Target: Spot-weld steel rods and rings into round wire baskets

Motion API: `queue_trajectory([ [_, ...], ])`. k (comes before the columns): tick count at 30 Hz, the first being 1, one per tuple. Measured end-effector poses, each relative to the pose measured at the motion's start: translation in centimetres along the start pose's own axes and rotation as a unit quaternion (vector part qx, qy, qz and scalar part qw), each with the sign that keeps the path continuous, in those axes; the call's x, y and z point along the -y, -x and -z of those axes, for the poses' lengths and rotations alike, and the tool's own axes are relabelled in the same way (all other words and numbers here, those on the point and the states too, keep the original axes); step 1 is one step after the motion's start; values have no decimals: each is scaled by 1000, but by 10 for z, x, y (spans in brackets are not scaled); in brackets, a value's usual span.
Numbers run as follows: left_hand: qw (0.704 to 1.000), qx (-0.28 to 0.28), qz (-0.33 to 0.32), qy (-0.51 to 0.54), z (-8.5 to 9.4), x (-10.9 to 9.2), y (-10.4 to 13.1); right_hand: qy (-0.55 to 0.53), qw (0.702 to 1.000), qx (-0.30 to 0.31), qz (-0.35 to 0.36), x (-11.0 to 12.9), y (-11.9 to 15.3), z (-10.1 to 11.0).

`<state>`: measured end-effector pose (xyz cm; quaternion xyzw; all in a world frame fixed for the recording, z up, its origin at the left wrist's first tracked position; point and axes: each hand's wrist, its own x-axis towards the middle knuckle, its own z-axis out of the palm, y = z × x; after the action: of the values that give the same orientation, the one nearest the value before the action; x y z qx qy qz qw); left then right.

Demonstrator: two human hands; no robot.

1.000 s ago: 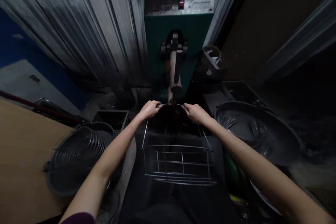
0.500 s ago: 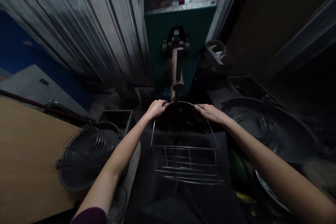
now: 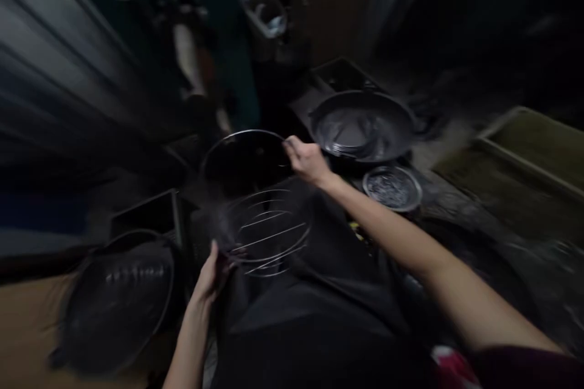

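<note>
A round wire rack (image 3: 274,236) hangs tilted in front of my dark apron (image 3: 319,322). It has a large hoop at its far end and a smaller ring crossed by straight wires nearer me. My right hand (image 3: 310,161) is closed on the right side of the far hoop. Low on the left, my left hand (image 3: 210,273) holds the edge of the smaller ring, thumb up and fingertips showing through the wires. Blur hides its exact grip. Beyond the rack stands the green machine (image 3: 228,55) with its pale arm (image 3: 187,58).
A black basin (image 3: 114,340) with wire rings stands at lower left beside a dark crate (image 3: 146,209). On the right are a wide basin (image 3: 365,100) of wire parts, a smaller bowl (image 3: 392,188) of metal pieces, and a rectangular tray (image 3: 538,152).
My view has swung right, away from the machine. The rack has come away from the machine's arm and tilted. My left hand has shifted from the large hoop down to the smaller ring.
</note>
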<state>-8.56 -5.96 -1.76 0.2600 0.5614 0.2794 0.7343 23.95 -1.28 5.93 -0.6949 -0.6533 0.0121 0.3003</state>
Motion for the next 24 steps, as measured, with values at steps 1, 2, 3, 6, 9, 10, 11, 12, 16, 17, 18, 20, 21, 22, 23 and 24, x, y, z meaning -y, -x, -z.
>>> queue_trajectory([
  [1, 999, 19, 18, 38, -3, 8, -3, -16, 1000, 2, -14, 0, 4, -3],
  [2, 997, 19, 18, 75, -8, 10, -6, -39, 999, 6, -28, -2, 8, -6],
  [3, 994, -3, 6, 106, -14, 8, -9, -68, 997, 13, -35, -5, 14, -9],
  [6, 981, -119, -58, 138, -29, -15, -16, -154, 986, 60, -32, -31, 47, -6],
  [9, 969, -152, -118, 152, -36, -42, -17, -96, 979, 96, -153, -91, 96, 15],
  [10, 965, -153, -133, 164, -38, -49, -18, -25, 964, 96, -246, -116, 113, 24],
  [11, 961, -156, -145, 178, -41, -54, -19, 50, 934, 106, -337, -141, 128, 31],
  [12, 956, -159, -157, 188, -44, -59, -22, 83, 915, 107, -381, -165, 142, 37],
  [16, 946, -139, -223, 190, -65, -72, -40, 140, 867, 124, -463, -224, 170, 34],
  [17, 944, -134, -236, 187, -71, -75, -45, 142, 859, 133, -474, -229, 171, 29],
  [18, 940, -134, -249, 188, -77, -78, -50, 140, 853, 144, -482, -231, 169, 23],
  [20, 930, -146, -275, 197, -89, -82, -56, 133, 847, 163, -488, -227, 164, 15],
  [21, 924, -152, -288, 203, -94, -83, -58, 131, 847, 170, -487, -222, 161, 13],
  [22, 918, -158, -298, 210, -99, -84, -60, 130, 847, 175, -485, -217, 159, 14],
  [23, 914, -162, -304, 215, -102, -84, -62, 129, 847, 179, -484, -214, 159, 17],
  [24, 912, -158, -309, 217, -104, -85, -64, 131, 843, 183, -489, -212, 160, 20],
])
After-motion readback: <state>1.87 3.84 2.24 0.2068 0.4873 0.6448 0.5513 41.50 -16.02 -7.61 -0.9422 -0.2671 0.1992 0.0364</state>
